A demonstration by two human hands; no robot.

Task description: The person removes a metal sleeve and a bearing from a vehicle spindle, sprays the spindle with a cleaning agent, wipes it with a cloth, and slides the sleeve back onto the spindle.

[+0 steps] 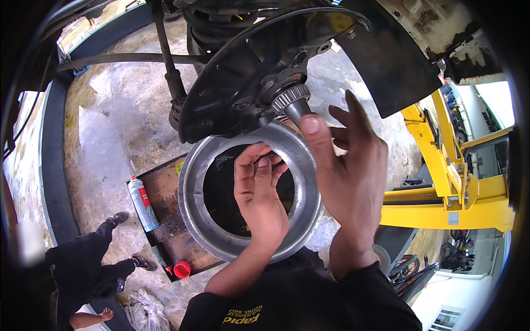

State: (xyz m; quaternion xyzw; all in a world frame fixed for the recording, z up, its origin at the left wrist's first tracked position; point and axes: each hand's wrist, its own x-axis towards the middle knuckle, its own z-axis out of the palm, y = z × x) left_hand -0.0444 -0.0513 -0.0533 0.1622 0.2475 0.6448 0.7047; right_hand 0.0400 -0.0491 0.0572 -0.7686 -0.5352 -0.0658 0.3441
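A tapered roller bearing sits around the dark wheel spindle, in front of the black brake backing plate. My right hand is beside the spindle's end, its thumb at the tip and its fingers spread apart. My left hand is raised lower down, palm toward me. Its fingers curl in and the thumb presses toward them; whether anything small lies between them is hidden. Behind the left hand is a wide round metal pan with a dark inside.
A spray can and a red cap are by a brown board at left. Another person in dark clothes stands at lower left. A yellow lift frame is on the right; suspension parts hang above.
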